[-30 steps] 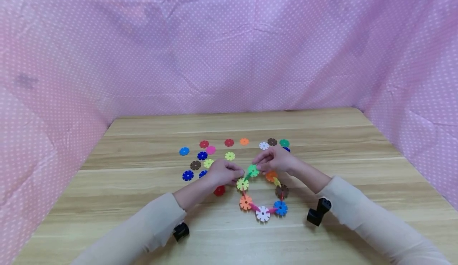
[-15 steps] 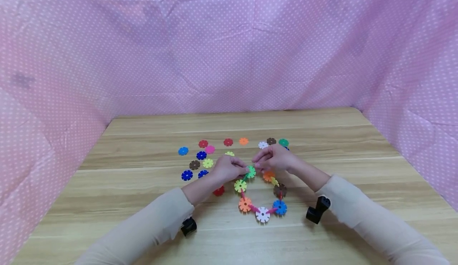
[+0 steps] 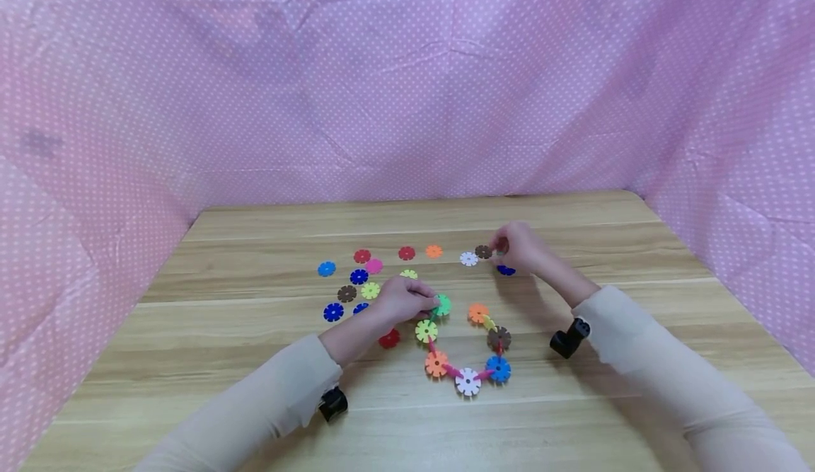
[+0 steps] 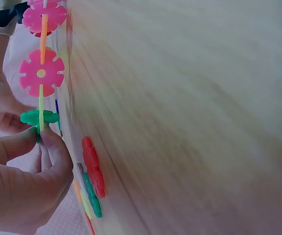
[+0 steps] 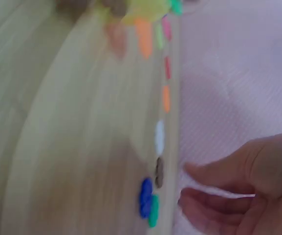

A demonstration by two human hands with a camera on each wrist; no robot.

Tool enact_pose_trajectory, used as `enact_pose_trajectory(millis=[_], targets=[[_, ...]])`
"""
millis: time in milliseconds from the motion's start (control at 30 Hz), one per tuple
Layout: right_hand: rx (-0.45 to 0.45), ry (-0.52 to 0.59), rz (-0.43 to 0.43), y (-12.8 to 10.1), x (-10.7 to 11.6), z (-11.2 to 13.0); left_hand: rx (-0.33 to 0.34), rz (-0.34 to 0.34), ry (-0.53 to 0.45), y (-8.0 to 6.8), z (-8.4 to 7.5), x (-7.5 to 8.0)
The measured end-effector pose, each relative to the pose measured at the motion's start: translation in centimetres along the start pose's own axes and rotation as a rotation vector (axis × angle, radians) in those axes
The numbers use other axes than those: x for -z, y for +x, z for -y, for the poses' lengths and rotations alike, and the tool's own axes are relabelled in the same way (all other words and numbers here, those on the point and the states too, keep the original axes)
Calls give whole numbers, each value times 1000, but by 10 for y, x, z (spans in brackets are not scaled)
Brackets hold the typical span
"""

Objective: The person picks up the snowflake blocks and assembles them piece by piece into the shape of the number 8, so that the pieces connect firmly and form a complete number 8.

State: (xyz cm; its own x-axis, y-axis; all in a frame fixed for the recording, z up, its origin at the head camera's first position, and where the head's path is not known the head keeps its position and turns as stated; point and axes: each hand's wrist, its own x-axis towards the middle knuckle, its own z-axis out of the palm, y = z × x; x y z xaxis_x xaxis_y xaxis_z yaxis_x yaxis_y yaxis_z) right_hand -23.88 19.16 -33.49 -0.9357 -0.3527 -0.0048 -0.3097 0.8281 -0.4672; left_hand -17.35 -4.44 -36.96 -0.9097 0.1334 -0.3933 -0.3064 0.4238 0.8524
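My left hand (image 3: 403,299) pinches the light green notched disc (image 3: 442,306) at one end of a chain of interlocking snowflake discs. Thumb and fingertips also meet at this end in the left wrist view, beside a darker green disc (image 4: 33,117). The chain curves like a horseshoe through a white disc (image 3: 467,381) to an orange disc (image 3: 477,313) at its other end. My right hand (image 3: 521,247) is over the back right discs, thumb and fingers apart with nothing between them. It partly covers a green disc (image 5: 153,211); a dark blue disc (image 3: 506,270) lies just below it.
Loose discs lie across the back and left of the wooden table (image 3: 255,245), among them a brown disc (image 3: 483,252), an orange disc (image 3: 434,251) and a red disc (image 3: 389,338). A pink dotted cloth (image 3: 407,104) hangs around the table.
My right hand has left the chain's green end and moved back and right to the loose discs. My left hand has shifted right, onto the light green disc.
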Motion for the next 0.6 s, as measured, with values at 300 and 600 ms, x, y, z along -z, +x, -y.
enact_pose_trajectory(millis=[300,600], targets=[[-35,-209,45,-5,-9,-21,23,-1,-1,-5,0,4],[-52,-147,53,-5,-9,-28,34,-2,-18,-5,3,10]])
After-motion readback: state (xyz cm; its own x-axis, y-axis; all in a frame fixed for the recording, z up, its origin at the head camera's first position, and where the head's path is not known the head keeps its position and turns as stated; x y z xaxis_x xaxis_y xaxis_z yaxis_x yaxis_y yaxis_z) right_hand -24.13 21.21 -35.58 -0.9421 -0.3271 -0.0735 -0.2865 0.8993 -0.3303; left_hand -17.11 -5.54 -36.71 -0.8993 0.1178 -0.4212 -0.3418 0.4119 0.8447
